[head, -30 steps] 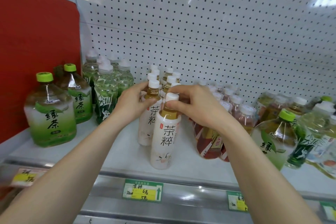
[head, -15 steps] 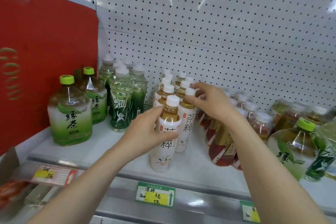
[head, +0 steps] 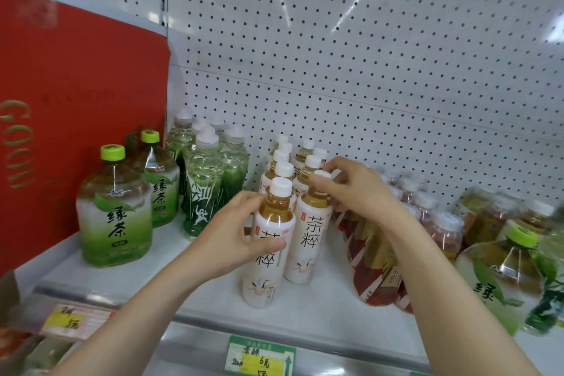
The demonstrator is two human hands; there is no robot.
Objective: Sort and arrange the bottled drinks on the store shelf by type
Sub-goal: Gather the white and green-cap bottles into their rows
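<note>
Head view: the left hand (head: 232, 241) wraps round the front white-sleeved tea bottle (head: 270, 272), thumb across its label, fingertips at its neck. That bottle stands upright near the front edge of the shelf (head: 320, 308), about midway along. The right hand (head: 357, 189) pinches the white cap of the neighbouring white-sleeved bottle (head: 311, 235), which stands touching the first, just behind and to its right. Matching bottles (head: 283, 169) run in two rows toward the back edge. Large green tea bottles (head: 114, 214) stand toward the left end; red-labelled bottles (head: 375, 268) lean just right of the held pair.
</note>
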